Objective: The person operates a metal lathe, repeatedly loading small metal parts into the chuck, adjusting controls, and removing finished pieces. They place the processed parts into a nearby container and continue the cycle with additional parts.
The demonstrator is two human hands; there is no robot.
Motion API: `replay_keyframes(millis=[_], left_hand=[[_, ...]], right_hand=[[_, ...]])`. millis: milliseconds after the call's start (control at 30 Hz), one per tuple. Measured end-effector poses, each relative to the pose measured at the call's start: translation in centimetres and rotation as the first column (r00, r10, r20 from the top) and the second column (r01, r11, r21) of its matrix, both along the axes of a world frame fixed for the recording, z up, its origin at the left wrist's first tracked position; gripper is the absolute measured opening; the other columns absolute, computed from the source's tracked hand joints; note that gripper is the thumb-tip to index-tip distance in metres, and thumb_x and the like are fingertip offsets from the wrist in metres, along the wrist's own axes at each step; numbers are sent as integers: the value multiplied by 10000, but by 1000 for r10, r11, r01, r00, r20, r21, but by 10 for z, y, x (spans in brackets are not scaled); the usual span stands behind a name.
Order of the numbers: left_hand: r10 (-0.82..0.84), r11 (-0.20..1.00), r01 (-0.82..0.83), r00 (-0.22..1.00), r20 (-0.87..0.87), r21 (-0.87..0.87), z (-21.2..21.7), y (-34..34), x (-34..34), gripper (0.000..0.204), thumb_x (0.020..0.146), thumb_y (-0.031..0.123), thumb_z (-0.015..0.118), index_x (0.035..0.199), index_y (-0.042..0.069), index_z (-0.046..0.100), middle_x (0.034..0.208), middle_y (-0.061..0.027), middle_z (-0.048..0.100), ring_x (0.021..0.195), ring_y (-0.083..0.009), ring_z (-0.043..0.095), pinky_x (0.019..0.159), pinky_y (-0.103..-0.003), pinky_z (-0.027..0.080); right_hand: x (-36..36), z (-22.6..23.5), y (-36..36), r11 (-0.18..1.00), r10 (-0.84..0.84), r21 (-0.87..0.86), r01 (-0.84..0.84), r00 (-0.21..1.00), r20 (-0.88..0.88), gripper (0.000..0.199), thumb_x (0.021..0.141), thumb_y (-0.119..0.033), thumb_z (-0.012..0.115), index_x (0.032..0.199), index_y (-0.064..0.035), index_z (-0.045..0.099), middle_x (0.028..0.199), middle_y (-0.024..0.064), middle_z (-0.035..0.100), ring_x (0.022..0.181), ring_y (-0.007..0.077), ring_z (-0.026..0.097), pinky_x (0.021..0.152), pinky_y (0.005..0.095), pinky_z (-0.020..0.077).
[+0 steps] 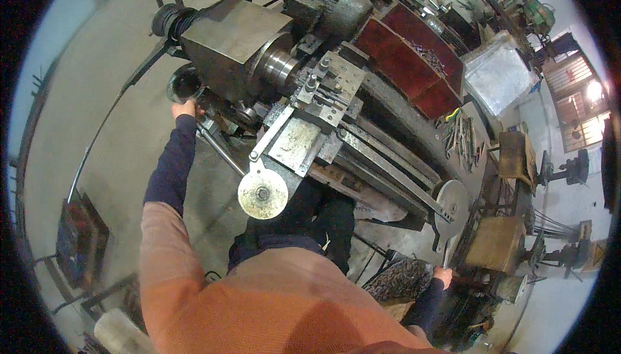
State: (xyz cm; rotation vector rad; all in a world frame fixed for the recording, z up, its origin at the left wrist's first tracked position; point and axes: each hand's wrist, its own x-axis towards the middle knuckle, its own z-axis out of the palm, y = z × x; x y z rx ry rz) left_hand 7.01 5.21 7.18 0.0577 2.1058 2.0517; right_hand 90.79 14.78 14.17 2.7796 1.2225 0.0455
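A small metalworking lathe stands in front of me, its bare metal chuck or spindle (pixel 279 68) beside the boxy headstock (pixel 234 31). My left hand (pixel 185 108) is closed at the lower rim of a dark, round, hollow-looking part (pixel 184 86) below the headstock; its fingers are partly hidden. Far to the right, my right hand (pixel 442 278) wraps round the metal handle (pixel 447 254) that hangs from a round plate (pixel 451 202) at the lathe's end. Between my hands sit the tool slide (pixel 333 85) and a round disc (pixel 262 193) on its near end.
Behind the bed is a dark red tray (pixel 411 56) with metal shavings. Several wrenches (pixel 462 137) lie at the right, near a clear plastic-wrapped sheet (pixel 498 73). An electric motor (pixel 326 5) sits at the back. A long thin rod (pixel 107 134) slants down on the left.
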Motion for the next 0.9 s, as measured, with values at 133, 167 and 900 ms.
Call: replay_keyframes(millis=[133, 167, 900], left_hand=[[26, 998, -25, 1000, 16, -50, -22, -6, -19, 155, 662, -16, 568, 673, -144, 481, 589, -185, 556, 445, -271, 586, 383, -336, 494], [24, 998, -24, 1000, 4, -58, -25, -7, -23, 158, 659, -17, 568, 673, -149, 482, 590, -187, 557, 447, -273, 587, 385, -336, 496], [-251, 955, 209, 948, -195, -211, -58, -21, -50, 220, 706, 56, 573, 789, -134, 500, 636, -192, 573, 461, -273, 588, 388, -334, 489]], right_hand=[[-13, -1, -3, 999, -29, -15, 28, 998, -47, 414, 651, -312, 604, 938, -14, 629, 990, 195, 610, 944, 346, 574, 802, 424, 453], [-13, -2, -4, 1000, -25, 4, 25, 999, -45, 416, 654, -318, 604, 939, -17, 630, 987, 197, 610, 943, 349, 574, 802, 426, 452], [57, 3, 107, 994, 104, -11, -104, 977, 185, 518, 668, -324, 652, 1130, -125, 525, 1126, 78, 569, 1051, 275, 523, 901, 431, 377]])
